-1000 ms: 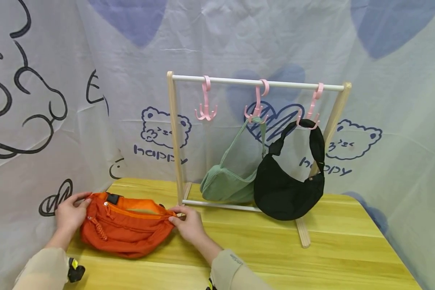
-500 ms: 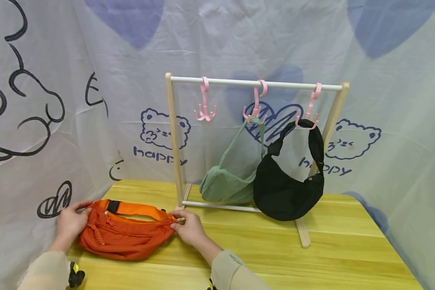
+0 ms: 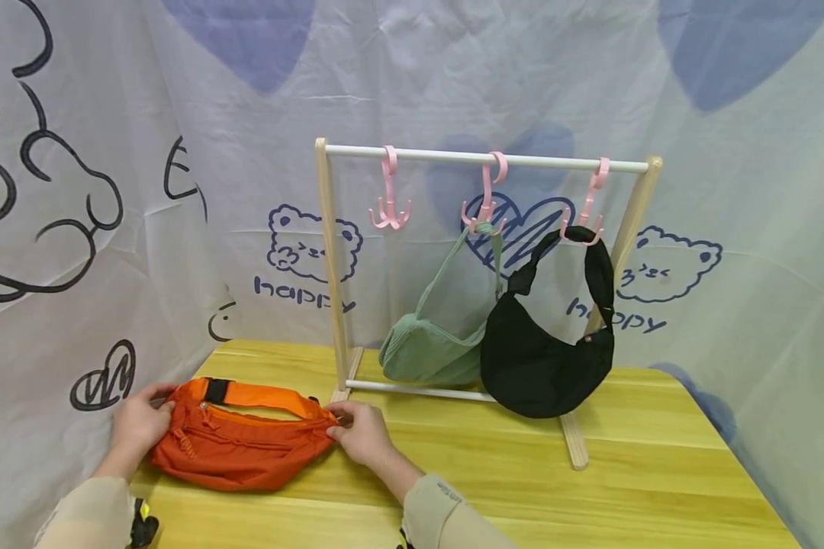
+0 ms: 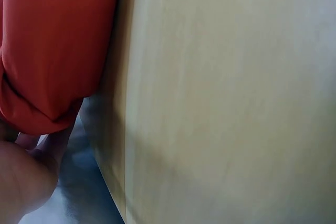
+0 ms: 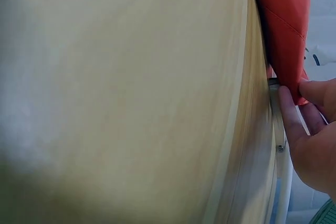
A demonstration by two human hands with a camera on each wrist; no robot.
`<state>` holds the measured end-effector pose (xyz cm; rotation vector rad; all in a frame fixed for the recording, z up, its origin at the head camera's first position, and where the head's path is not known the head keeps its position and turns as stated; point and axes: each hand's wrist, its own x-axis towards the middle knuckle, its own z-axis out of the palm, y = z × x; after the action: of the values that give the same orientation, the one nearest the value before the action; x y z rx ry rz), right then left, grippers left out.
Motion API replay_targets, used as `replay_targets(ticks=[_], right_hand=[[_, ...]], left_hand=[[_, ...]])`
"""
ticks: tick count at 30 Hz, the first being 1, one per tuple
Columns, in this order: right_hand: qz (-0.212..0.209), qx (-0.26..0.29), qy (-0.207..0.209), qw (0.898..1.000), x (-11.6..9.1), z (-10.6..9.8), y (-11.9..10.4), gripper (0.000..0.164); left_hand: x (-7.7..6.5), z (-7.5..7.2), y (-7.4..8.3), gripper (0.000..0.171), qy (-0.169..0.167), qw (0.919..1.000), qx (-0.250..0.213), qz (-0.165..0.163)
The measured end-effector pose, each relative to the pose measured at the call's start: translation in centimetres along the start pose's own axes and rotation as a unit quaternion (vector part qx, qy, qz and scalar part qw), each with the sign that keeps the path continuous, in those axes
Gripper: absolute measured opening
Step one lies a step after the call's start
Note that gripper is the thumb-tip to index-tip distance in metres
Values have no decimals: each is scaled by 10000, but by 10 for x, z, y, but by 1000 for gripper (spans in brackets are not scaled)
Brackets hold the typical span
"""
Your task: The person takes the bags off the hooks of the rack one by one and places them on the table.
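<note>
An orange-red fanny pack [image 3: 243, 457] lies on the table at the left, its zippers and braided pull facing up. Along its far side runs the brighter orange strap [image 3: 268, 396] with a black buckle [image 3: 216, 390]. My left hand [image 3: 140, 428] grips the pack's left end, thumb on the near side. At the opposite end my right hand [image 3: 365, 436] pinches the corner between thumb and fingers. The right wrist view shows that pinch on the red corner [image 5: 289, 40]. In the left wrist view, red fabric [image 4: 58, 35] hides most of the left fingers.
A wooden rack [image 3: 333, 267] with a white top rail [image 3: 439, 155] stands behind. A pink hook [image 3: 389, 206] hangs bare at its left. A green bag [image 3: 432, 351] hangs from the middle hook, a black bag [image 3: 545, 366] from the right one. Printed cloth [image 3: 247, 152] surrounds the table [image 3: 625, 457].
The pack's upper edge has come down slightly toward me, and the strap now shows as a loop along the back. Both hands keep hold of the ends and have shifted slightly.
</note>
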<state>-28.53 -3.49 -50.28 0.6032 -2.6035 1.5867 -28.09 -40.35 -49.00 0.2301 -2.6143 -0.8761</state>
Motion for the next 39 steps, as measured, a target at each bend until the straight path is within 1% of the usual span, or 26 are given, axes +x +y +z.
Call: replay_targets(ticks=[3, 10, 16, 19, 23, 26, 29, 32, 36, 39], right_hand=[[-41, 4, 0, 10000, 0, -2, 0, 31], [34, 314, -55, 9995, -3, -5, 1, 29], [12, 638, -62, 9979, -8, -8, 2, 32], [72, 821, -59, 9966, -12, -11, 2, 33], [138, 1126, 1, 9935, -18, -15, 2, 33], [166, 1311, 52, 9912, -22, -18, 2, 32], [163, 1358, 85, 9906, -25, -21, 2, 31], [158, 1390, 121, 9901, -28, -23, 3, 30], [204, 1475, 149, 9887, -33, -29, 5, 29], [252, 1503, 133, 9882, -38, -35, 3, 28]], left_hand=[[0, -1, 1, 33, -35, 10000, 0, 29], [-3, -2, 4, 35, -94, 9999, 29, -49], [-8, -1, 11, 37, -69, 9999, 81, 130], [-11, 0, 15, 37, 16, 9996, 97, 255], [-16, 2, 21, 36, 129, 9990, -14, 433], [-21, 5, 27, 35, 251, 9978, -120, 604], [-26, 7, 35, 35, 369, 9965, -244, 712], [-31, 9, 45, 35, 397, 9960, -383, 705], [-38, 11, 58, 37, 305, 9965, -465, 625], [-44, 13, 68, 37, 362, 9959, -506, 655]])
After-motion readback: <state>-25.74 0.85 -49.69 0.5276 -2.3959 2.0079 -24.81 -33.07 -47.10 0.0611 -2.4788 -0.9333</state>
